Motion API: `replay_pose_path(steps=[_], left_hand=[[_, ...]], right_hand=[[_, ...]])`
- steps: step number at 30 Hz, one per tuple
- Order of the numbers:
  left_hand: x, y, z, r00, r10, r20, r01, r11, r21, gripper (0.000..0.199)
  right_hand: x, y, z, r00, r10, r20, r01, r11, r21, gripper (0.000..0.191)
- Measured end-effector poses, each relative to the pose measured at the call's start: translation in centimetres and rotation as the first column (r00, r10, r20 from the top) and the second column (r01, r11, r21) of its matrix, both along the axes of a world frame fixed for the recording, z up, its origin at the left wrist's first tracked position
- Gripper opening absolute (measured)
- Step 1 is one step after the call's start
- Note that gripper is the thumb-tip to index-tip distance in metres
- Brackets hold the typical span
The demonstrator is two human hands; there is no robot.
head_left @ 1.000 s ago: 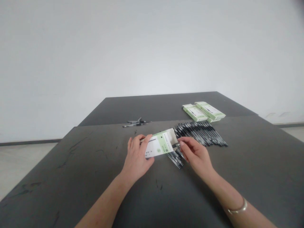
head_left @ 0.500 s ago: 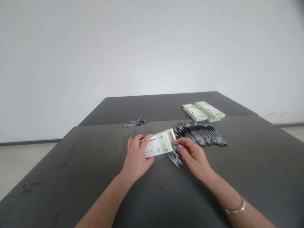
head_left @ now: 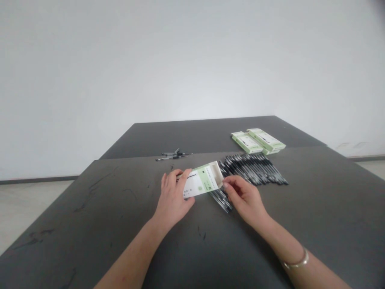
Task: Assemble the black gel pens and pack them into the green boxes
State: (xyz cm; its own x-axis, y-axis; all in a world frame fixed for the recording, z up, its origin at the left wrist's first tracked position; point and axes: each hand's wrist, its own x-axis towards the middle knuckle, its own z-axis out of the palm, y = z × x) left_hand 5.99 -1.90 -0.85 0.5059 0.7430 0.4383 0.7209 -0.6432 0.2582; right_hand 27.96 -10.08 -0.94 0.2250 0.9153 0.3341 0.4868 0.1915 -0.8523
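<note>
My left hand (head_left: pixel 174 196) is closed around a white and green pen box (head_left: pixel 200 182), with the thumb below and the fingers over its top face. The box is tilted, and its open end points right. My right hand (head_left: pixel 243 196) is at that open end, thumb and forefinger pinched together against the lower corner of the opening. What lies between those fingertips is too small to make out. Beneath the box, several black pens (head_left: pixel 221 200) stick out toward me. A dense row of black pens (head_left: pixel 252 169) lies just beyond my right hand.
Green and white pen boxes (head_left: pixel 264 139) are stacked at the back right. A few loose pens (head_left: pixel 173 155) lie left of centre, near the seam between the dark tabletops (head_left: pixel 120 224). A pale wall (head_left: pixel 192 60) stands behind the far edge.
The dark pen end seen between my right fingertips and the box opening no longer shows. The box's open end has tipped up slightly. My left hand keeps its hold.
</note>
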Motion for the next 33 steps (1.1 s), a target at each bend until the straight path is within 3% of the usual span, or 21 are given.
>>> replay_pose_path(steps=[4,7,11,15,24,33], left_hand=[[0.0,0.1,0.0,0.999,0.044,0.001,-0.044,0.999,0.013,0.072],[0.1,0.2,-0.1,0.995,0.103,0.003,-0.103,0.994,0.03,0.072],[0.2,0.2,-0.2,0.989,0.148,0.019,-0.149,0.988,0.048,0.072],[0.1,0.2,-0.2,0.987,0.157,0.035,-0.159,0.985,0.06,0.071],[0.2,0.3,-0.3,0.986,0.163,0.04,-0.165,0.984,0.063,0.07],[0.1,0.5,-0.3,0.979,0.194,0.063,-0.196,0.98,0.025,0.07]], right_hand=[[0.2,-0.1,0.2,0.996,-0.078,0.046,0.077,0.997,0.027,0.017],[0.2,0.0,0.0,0.969,-0.039,0.244,0.036,0.999,0.017,0.016],[-0.3,0.2,-0.5,0.851,0.076,0.519,-0.006,0.991,-0.136,0.018],[-0.8,0.3,-1.1,0.756,0.104,0.646,0.051,0.975,-0.218,0.018],[-1.3,0.1,-1.2,0.674,0.155,0.723,0.094,0.952,-0.292,0.017],[-1.8,0.0,-1.0,0.689,0.152,0.708,0.136,0.933,-0.333,0.016]])
